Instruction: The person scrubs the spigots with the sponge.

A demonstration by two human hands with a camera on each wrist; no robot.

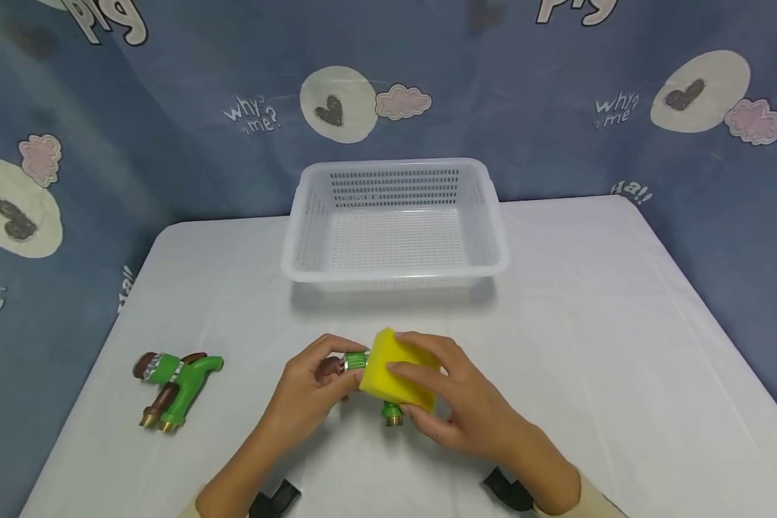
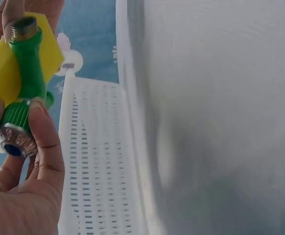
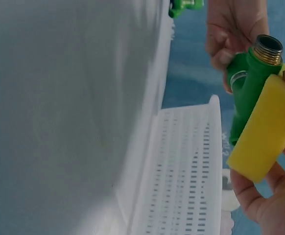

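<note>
My left hand (image 1: 311, 392) grips a green tap-like fitting (image 2: 31, 73) by its ribbed, silver-ringed end. The fitting has a brass threaded end, turned toward the table's front in the head view. My right hand (image 1: 466, 399) holds a yellow sponge (image 1: 395, 370) between thumb and fingers, against the fitting's body. From the head view the sponge hides most of the fitting. In the right wrist view the sponge lies along the green body, below the threaded end. Both hands are above the white table, in front of the basket.
A white perforated basket (image 1: 395, 276) stands at the back of the white-covered table (image 1: 621, 345). On the left lie green and brown tap-like fittings (image 1: 184, 392) with brass threaded ends. A blue printed cloth (image 1: 466, 108) hangs behind and around the table.
</note>
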